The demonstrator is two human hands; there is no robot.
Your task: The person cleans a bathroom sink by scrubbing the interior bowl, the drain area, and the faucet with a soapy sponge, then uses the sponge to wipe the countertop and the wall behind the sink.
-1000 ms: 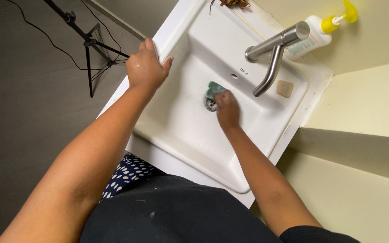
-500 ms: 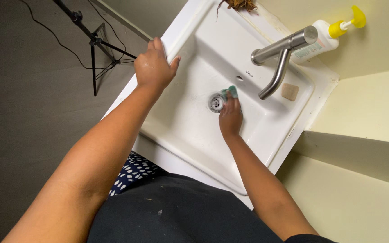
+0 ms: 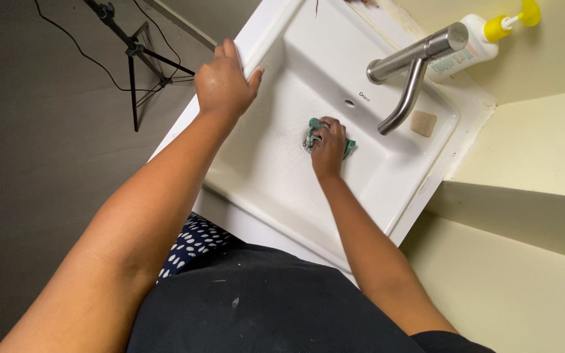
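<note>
A person's right hand (image 3: pixel 327 148) is pressing a green cloth (image 3: pixel 314 127) into the bottom of a white sink (image 3: pixel 387 186), fingers curled tightly around it, just below the steel tap (image 3: pixel 408 72). The left hand (image 3: pixel 223 84) is gripping the sink's rim, fingers wrapped over the edge. A soap bar (image 3: pixel 423 123) and pump bottle (image 3: pixel 485 36) are sitting behind the tap.

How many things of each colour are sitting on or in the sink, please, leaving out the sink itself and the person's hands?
Green: 1, the scrubbing pad pressed into the basin by the right hand
Silver: 1, the tap
Tan: 1, the bar of soap
White with a yellow pump: 1, the soap bottle
Total: 4
The left hand grips the sink rim.
</note>
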